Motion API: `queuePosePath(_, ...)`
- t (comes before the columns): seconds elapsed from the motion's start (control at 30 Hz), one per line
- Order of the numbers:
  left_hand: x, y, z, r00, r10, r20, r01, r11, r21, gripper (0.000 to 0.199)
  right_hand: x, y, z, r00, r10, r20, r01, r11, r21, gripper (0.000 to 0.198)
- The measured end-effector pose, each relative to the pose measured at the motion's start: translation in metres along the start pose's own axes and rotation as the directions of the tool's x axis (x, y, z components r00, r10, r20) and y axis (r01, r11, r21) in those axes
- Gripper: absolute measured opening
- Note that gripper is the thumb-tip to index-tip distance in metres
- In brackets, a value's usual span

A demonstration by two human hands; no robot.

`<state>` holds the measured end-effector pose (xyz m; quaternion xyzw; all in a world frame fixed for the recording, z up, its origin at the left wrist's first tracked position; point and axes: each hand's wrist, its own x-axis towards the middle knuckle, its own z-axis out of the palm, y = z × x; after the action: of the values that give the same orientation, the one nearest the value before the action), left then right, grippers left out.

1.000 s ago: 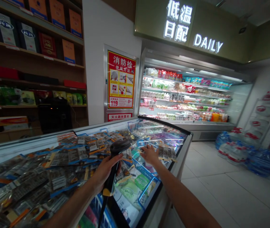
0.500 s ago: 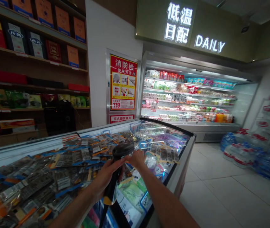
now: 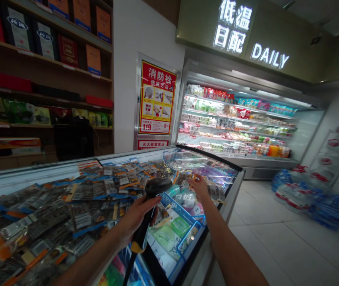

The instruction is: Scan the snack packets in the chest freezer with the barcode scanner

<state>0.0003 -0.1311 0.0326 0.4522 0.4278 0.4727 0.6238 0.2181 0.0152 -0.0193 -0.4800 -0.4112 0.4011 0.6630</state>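
Note:
My left hand is wrapped around the handle of a black and yellow barcode scanner. The scanner's head points away from me, and its cord hangs down below. To the right, my right hand has its fingers pinched at the edge of a small clear packet with an orange strip. Packets of the same kind lie just beyond that hand. A broad heap of dark-filled packets with blue and orange edges covers the left side of the freezer top.
Blue wire baskets inside the chest freezer hold green and white bags. Its grey rim runs along the right. Shelves with boxes stand at left, a lit refrigerated display behind, water bottles on the floor.
My right hand has moved right, away from the scanner, to the packets on the right side. My left hand keeps the scanner in nearly the same place. The view has shifted slightly.

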Motion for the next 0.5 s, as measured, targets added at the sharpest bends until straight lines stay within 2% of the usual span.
queuePosePath(0.07,0.001,-0.002,0.003,1.000,-0.006,-0.004,0.006,1.000,-0.001,0.031,0.005,0.002,-0.001,0.995,-0.058,-0.084,0.062,0.997,0.051,0.047)
queuePosePath(0.2,0.004,-0.007,0.008,0.999,0.001,0.041,0.000,1.000,-0.007,0.029,0.011,0.010,0.001,0.987,-0.121,-0.102,0.130,0.988,0.083,0.035)
queuePosePath(0.33,0.006,-0.009,0.012,0.993,-0.001,0.118,-0.004,0.999,0.038,0.029,0.014,0.016,0.002,0.989,-0.084,-0.119,0.102,0.982,0.159,0.038)
queuePosePath(0.5,0.004,-0.011,0.013,0.980,-0.060,0.188,0.037,0.991,0.126,0.027,0.017,0.016,-0.001,0.995,-0.033,-0.092,0.055,0.968,0.246,0.040)
